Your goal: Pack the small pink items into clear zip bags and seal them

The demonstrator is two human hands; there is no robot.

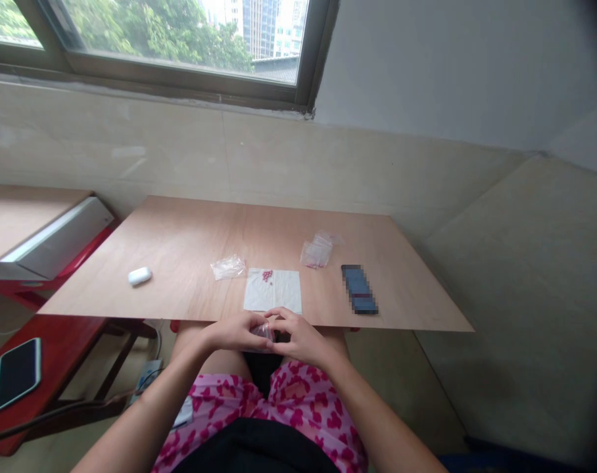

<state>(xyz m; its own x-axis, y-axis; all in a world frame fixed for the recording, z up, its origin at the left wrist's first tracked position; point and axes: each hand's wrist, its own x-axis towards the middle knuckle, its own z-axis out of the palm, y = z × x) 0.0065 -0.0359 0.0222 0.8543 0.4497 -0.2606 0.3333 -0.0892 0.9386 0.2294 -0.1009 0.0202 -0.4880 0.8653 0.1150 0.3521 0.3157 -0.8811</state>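
Just off the table's front edge, above my lap, my left hand (240, 330) and my right hand (294, 334) hold a small clear plastic bag (263, 332) between them. Both sets of fingers are closed on it; what the bag contains is too small to make out. Right beyond my hands a white paper napkin (283, 293) lies flat on the table. A little cluster of pinkish-red beads (267, 276) rests near the napkin's upper middle.
On the wooden table (190, 230), clear plastic bags (228, 267) lie left of the napkin. More plastic bags (319, 251), with some red in them, lie right. A phone (359, 289) is farther right, a white earbud case (139, 276) left. A tablet (17, 373) rests on a red bench.
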